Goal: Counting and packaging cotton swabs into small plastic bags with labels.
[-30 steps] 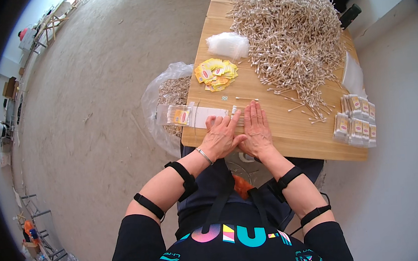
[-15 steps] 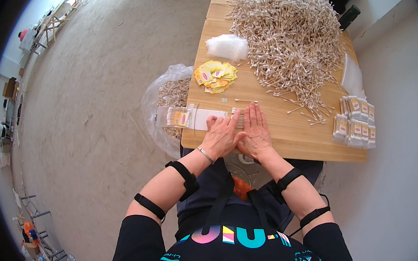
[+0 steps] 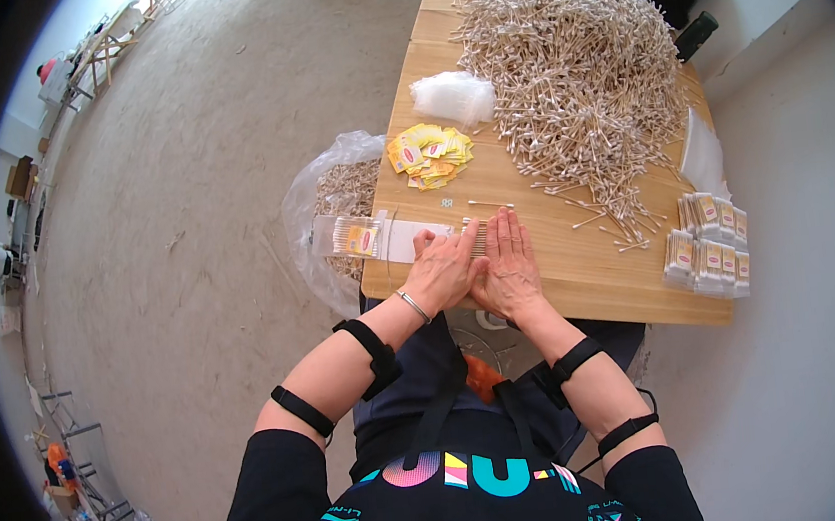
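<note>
My right hand (image 3: 509, 270) lies on the table with its fingers stretched out flat and side by side. Close against it, my left hand (image 3: 441, 270) reaches its thumb and a forefinger toward it, other fingers partly bent. A small row of cotton swabs (image 3: 478, 239) lies between them, partly covered by the fingers; both hands touch its sides. Left of my left hand is a white flat strip (image 3: 415, 239). Beyond it, at the table's left edge, a clear bag of swabs with a yellow card (image 3: 357, 236) rests. One loose swab (image 3: 490, 203) lies just past my fingertips.
A large heap of cotton swabs (image 3: 579, 54) covers the table's far part. Yellow cards (image 3: 431, 156) and clear bags (image 3: 452, 96) lie at the left. Packed swab bags (image 3: 708, 245) stand stacked at the right edge. A plastic sack of swabs (image 3: 342, 189) stands beside the table.
</note>
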A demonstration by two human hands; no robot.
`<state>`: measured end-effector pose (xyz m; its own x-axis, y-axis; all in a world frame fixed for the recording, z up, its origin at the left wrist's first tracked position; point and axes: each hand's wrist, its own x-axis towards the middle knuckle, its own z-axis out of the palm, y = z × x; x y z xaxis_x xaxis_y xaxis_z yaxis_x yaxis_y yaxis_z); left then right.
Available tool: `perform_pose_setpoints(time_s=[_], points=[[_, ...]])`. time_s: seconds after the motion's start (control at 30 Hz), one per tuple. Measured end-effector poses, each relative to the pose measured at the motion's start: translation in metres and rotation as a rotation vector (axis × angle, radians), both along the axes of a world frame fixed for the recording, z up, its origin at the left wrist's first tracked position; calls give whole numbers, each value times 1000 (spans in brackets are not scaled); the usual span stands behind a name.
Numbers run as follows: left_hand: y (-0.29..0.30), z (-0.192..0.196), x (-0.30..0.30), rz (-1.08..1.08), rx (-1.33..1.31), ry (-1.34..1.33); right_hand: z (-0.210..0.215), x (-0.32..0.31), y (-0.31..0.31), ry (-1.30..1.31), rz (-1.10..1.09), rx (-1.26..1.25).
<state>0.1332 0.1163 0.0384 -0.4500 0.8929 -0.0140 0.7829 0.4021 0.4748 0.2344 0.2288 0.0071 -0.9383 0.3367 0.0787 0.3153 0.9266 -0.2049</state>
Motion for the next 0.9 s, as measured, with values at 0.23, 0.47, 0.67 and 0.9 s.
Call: perform_pose_setpoints(time_s=[0.23,0.47,0.67,0.9], points=[[0,-3,-2,-27,-21,32,2,-1,0,-33,-1,9],[10,-9,-21,60,82,-20,13,0,-2,-48,-1,-39],[36,0,-50,103,189,-82,20,1,-2,-90,0,-29],[51,2,-62,-66,93,-133,18,3,2,-80,3,-77]])
